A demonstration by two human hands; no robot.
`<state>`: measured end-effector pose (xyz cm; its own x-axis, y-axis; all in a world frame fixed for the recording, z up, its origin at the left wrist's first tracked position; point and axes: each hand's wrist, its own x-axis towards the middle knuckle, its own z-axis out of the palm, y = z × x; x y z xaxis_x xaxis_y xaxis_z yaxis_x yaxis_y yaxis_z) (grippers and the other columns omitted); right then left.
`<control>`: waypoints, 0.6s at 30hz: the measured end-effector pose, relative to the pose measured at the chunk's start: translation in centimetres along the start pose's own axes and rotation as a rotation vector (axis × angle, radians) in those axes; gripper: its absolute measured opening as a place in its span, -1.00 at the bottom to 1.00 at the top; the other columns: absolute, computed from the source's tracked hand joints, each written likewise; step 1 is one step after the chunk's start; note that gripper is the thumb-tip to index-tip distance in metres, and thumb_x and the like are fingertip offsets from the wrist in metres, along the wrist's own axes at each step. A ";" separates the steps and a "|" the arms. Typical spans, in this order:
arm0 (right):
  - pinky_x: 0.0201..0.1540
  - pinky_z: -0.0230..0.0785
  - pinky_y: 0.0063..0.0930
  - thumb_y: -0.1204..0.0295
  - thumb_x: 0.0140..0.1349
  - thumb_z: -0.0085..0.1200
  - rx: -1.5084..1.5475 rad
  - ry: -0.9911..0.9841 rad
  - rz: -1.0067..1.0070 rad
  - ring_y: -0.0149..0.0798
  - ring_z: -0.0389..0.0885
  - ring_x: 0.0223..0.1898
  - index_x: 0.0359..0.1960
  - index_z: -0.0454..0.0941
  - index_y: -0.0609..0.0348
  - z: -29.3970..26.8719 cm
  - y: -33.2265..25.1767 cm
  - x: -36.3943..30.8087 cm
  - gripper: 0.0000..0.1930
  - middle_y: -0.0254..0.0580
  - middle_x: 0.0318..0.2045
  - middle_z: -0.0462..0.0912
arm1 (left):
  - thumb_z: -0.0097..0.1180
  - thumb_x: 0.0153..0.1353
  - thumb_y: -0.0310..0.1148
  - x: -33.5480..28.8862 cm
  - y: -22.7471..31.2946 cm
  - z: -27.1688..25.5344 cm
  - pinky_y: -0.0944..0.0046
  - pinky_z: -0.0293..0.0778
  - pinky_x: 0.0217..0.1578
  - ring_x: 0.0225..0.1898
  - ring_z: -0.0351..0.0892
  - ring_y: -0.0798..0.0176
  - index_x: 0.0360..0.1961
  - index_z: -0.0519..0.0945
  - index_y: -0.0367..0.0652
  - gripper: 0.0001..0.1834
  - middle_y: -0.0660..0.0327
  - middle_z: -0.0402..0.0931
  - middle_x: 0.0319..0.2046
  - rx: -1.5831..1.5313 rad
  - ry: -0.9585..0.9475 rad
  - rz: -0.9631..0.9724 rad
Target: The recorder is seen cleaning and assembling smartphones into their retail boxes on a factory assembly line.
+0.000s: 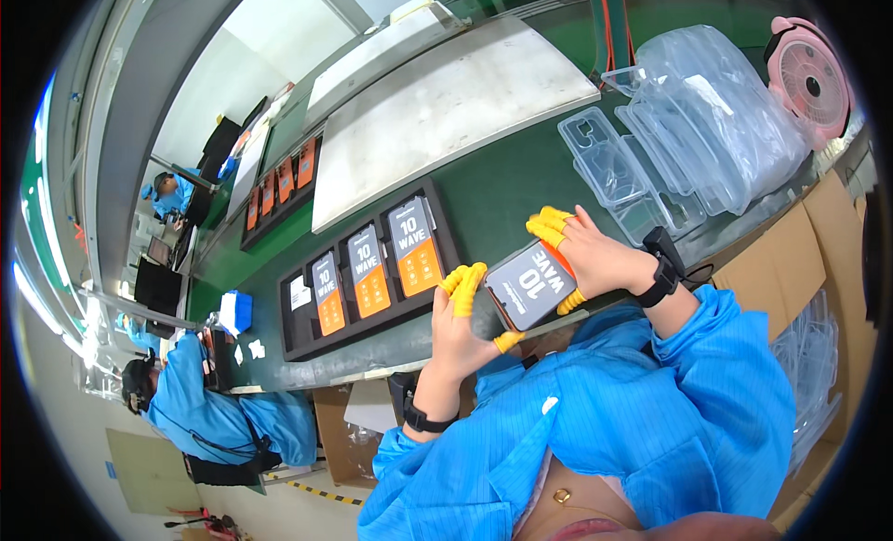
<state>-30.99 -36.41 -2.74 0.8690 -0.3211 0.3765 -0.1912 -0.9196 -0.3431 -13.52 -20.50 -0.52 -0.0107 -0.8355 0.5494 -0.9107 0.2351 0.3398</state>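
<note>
Close to the bench's front edge, a smartphone point(530, 285) with a grey and orange printed face is held tilted between my hands. My right hand point(595, 257) grips its orange end, fingers along the far edge and thumb at the near edge. At the other end, my left hand point(458, 322) has its fingertips by one corner and its thumb by the other. Yellow finger cots cover several fingertips on both hands. To the left of my left hand, a black tray point(391, 316) holds three similar phones point(368, 267) and a white label point(299, 293) in a further compartment.
Clear plastic blister trays point(642, 164) and a plastic bag point(721, 104) lie at the right, beside a pink fan point(809, 80). A white board point(437, 108) lies behind. Another black tray point(302, 192) stands far left. Cardboard boxes point(781, 271) stand right; a co-worker point(219, 406) sits left.
</note>
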 end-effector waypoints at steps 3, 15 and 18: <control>0.14 -0.10 -0.03 0.11 -0.49 0.32 0.114 0.044 -0.025 -0.01 0.26 -0.03 0.04 0.19 0.28 -0.4 -1.2 0.6 -0.05 0.00 -0.10 0.33 | 0.43 -0.53 -0.27 -0.2 0.1 -1.1 0.13 0.22 0.00 0.00 0.26 -0.04 0.11 0.16 -0.28 0.06 0.03 0.29 0.00 -0.055 0.031 0.089; 0.01 0.08 -0.16 0.07 -0.49 0.34 0.074 0.470 0.124 0.05 0.28 -0.13 0.01 0.17 0.35 2.1 -4.7 0.3 -0.03 0.06 -0.20 0.32 | 0.16 0.01 -0.24 -1.1 1.6 0.6 0.33 0.39 -0.25 -0.24 0.52 0.18 0.00 0.20 -0.36 -0.39 0.03 0.49 -0.28 -0.552 0.116 -0.415; 0.01 0.09 -0.19 0.00 -0.51 0.34 0.219 0.324 0.129 0.09 0.27 -0.13 0.04 0.15 0.36 1.9 -4.1 0.4 0.03 0.09 -0.19 0.31 | 0.16 0.01 -0.31 -1.2 1.1 0.7 0.32 0.41 -0.36 -0.36 0.55 0.17 -0.16 0.34 -0.36 -0.56 0.04 0.52 -0.41 -0.419 0.140 -0.453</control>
<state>-28.98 -32.29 -2.82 0.6486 -0.5177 0.5579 -0.1576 -0.8085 -0.5671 -14.78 -19.56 -1.32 0.4177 -0.8316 0.3660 -0.5730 0.0715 0.8164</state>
